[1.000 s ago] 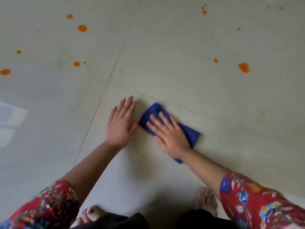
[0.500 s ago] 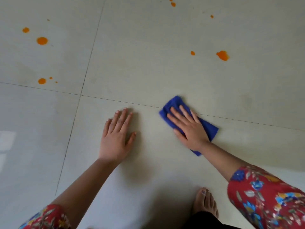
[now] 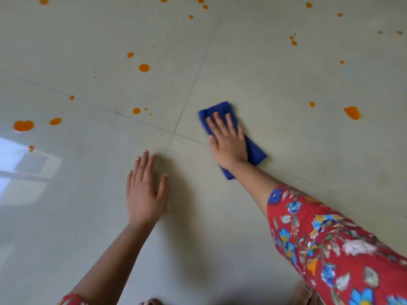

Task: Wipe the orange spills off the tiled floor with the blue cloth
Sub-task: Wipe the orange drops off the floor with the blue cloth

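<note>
My right hand [image 3: 229, 142] presses flat on the folded blue cloth [image 3: 255, 150], which lies on the pale tiled floor [image 3: 286, 150] just right of where the grout lines cross. My left hand [image 3: 144, 192] rests flat on the floor nearer to me, fingers apart, holding nothing. Orange spills dot the floor beyond the cloth: a large blot [image 3: 352, 112] to the right, a round drop [image 3: 144, 68] and a smaller drop [image 3: 136, 110] to the left, and a wide puddle [image 3: 23, 125] at the far left edge.
Several more small orange drops lie scattered along the top, such as one cluster [image 3: 293, 41] at upper right. A bright window reflection [image 3: 19, 168] shines on the left tile. My red floral sleeve [image 3: 326, 243] fills the lower right.
My right hand has slid the cloth forward across the grout line onto the far tile. The view has tilted up, showing more spills. My left hand stays flat on the floor.
</note>
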A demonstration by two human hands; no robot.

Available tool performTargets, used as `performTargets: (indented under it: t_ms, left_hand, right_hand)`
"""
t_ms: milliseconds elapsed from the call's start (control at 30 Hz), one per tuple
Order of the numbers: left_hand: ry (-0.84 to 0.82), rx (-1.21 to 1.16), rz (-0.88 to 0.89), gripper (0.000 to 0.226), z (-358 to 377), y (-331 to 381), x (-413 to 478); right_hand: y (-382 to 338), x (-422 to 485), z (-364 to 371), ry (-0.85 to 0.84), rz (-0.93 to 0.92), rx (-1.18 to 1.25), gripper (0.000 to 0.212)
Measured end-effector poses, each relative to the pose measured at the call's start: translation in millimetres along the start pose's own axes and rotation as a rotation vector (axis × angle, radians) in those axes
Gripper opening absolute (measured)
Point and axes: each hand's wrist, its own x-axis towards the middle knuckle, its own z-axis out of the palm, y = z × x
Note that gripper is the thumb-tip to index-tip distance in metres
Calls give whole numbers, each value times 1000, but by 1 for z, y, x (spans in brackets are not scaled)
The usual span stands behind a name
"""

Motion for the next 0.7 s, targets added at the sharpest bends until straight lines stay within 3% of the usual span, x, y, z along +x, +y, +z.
performTargets:
  t_ms: [133, 200, 233, 300, 367, 500, 600, 700]
  left_hand:
    - [169, -122, -151, 49, -21, -28, 12]
    - [224, -205, -208, 44, -26, -34, 14]
    - [240, -255, -225, 42, -30, -35, 14]
    - [236, -352, -217, 40, -33, -34, 14]
    - [195, -460, -187, 39, -39, -28, 13]
    - [45, -753, -288, 36, -68, -1, 20]
    - [-122, -1000, -368, 46, -97, 20, 28]
    - [-180, -1091, -373, 39, -122, 32, 31]
  right_hand:
    - [-68, -39, 13, 8, -318, 86, 53]
    - [-84, -56, 13, -38, -339, 306, 47]
    - [-95, -62, 5, -119, -254, 565, 42]
    - [-115, -64, -28, -306, 145, 1272, 29]
    - [-125, -56, -65, -464, 469, 1691, 26]
    - [-136, -31, -128, -557, 516, 1814, 31]
    - [-149, -7, -168, -514, 434, 1799, 39]
    - [-157, 10, -192, -613, 350, 1707, 34]
